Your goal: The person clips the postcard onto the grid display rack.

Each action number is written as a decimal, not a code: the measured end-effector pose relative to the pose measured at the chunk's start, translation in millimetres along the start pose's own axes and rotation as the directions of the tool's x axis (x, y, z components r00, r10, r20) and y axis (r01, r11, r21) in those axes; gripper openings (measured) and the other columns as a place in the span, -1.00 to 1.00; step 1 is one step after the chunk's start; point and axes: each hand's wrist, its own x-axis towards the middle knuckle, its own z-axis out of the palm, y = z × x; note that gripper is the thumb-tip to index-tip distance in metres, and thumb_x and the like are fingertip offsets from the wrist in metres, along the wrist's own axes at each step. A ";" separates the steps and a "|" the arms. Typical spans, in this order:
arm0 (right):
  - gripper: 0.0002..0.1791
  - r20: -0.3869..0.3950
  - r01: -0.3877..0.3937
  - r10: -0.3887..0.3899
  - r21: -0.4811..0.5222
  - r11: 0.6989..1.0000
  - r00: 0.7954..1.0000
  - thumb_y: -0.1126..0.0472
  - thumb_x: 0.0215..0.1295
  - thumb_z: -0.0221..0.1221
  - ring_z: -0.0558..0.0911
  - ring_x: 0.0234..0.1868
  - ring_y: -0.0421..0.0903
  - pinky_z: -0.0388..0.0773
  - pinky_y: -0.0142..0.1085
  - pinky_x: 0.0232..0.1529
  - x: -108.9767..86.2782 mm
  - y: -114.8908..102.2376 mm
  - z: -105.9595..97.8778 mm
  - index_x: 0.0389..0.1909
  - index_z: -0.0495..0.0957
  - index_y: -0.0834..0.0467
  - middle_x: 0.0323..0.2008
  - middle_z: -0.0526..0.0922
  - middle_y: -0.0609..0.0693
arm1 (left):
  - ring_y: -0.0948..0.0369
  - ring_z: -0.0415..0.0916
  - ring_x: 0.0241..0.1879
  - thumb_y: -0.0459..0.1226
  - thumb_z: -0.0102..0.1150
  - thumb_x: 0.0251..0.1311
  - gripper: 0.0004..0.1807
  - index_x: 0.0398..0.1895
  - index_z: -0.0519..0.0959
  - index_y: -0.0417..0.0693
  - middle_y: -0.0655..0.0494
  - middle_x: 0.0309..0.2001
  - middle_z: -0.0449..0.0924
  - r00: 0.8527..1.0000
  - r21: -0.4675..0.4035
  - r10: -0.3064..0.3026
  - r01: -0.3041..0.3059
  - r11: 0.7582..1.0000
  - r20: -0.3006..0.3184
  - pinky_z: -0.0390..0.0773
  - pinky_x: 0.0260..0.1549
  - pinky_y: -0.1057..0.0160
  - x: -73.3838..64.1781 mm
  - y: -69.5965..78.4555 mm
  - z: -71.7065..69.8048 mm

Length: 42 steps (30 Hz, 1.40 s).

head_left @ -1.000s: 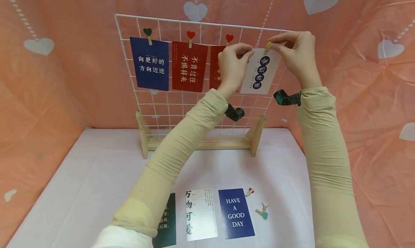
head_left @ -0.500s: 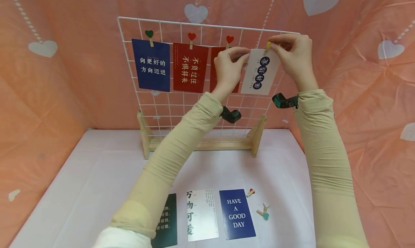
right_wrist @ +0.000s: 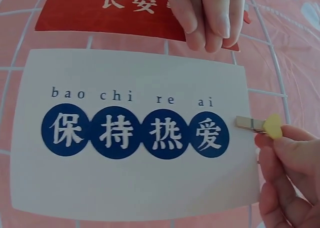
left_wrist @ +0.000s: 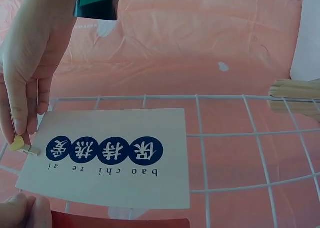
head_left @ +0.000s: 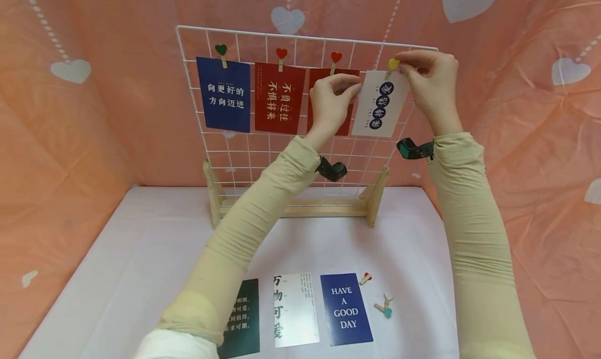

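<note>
A white card (right_wrist: 135, 188) with dark blue circles hangs on the white wire grid (head_left: 277, 155), with a small wooden clothespin (right_wrist: 251, 124) on its upper edge. My right hand (head_left: 434, 82) holds that clothespin by its yellow heart end (head_left: 394, 64), thumb and fingers close about it. My left hand (head_left: 332, 100) is beside the white card's upper left corner, in front of a red card (head_left: 344, 119) and hiding part of it. In the right wrist view, the left fingers (right_wrist: 220, 22) lie apart from the white card and hold nothing.
A blue card (head_left: 225, 119) and another red card (head_left: 279, 121) hang further left under heart clothespins. On the table (head_left: 155, 234) lie a dark green card (head_left: 246, 317), a white card (head_left: 300, 322), a blue card (head_left: 346, 333) and several loose clothespins (head_left: 386, 308). Wooden feet (head_left: 373, 202) support the grid.
My left hand has drawn slightly left, off the white card's corner. My right fingers have shifted right, so the yellow heart shows more fully. The head view has shifted slightly.
</note>
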 end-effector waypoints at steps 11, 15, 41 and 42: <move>-0.86 -0.081 0.064 -0.052 0.156 0.986 0.995 0.41 0.24 0.21 0.67 -0.31 -0.21 0.59 -0.39 -0.10 -11.0 -4.8 0.7 -0.24 0.69 0.34 -0.30 0.71 0.07 | 0.14 0.65 -0.26 -0.41 0.25 0.16 -0.84 -0.19 0.67 -0.30 -0.06 -0.25 0.68 0.993 -0.066 -0.087 0.092 0.994 0.075 0.62 -0.27 0.40 -13.9 -3.6 -12.5; -0.87 -0.094 0.074 -0.055 0.208 0.975 0.994 0.42 0.23 0.21 0.68 -0.29 -0.16 0.59 -0.36 -0.10 -9.6 3.0 -1.9 -0.26 0.68 0.39 -0.32 0.71 0.09 | 0.06 0.65 -0.24 -0.44 0.24 0.15 -0.82 -0.18 0.65 -0.35 -0.09 -0.23 0.67 0.987 -0.124 -0.118 0.131 0.983 0.109 0.64 -0.27 0.34 -18.8 -4.8 -19.7; -0.80 -0.050 0.032 -0.022 0.212 0.977 0.999 0.37 0.28 0.19 0.63 -0.11 -0.17 0.53 -0.44 -0.04 -52.6 15.7 -5.2 -0.13 0.66 0.34 -0.16 0.70 0.04 | -0.10 0.56 -0.03 -0.39 0.21 0.24 -0.69 0.04 0.57 -0.30 -0.19 -0.01 0.60 0.904 -0.016 -0.301 0.321 0.947 0.305 0.58 -0.04 0.09 -76.2 -40.8 -89.7; -0.80 -0.042 0.031 -0.023 0.206 0.978 0.999 0.36 0.28 0.20 0.62 -0.10 -0.17 0.53 -0.43 -0.02 -53.9 19.9 -4.8 -0.11 0.66 0.33 -0.15 0.70 0.04 | -0.10 0.55 -0.02 -0.38 0.20 0.24 -0.68 0.05 0.57 -0.29 -0.20 0.01 0.58 0.897 0.001 -0.310 0.327 0.945 0.316 0.57 -0.03 0.08 -80.0 -43.8 -94.0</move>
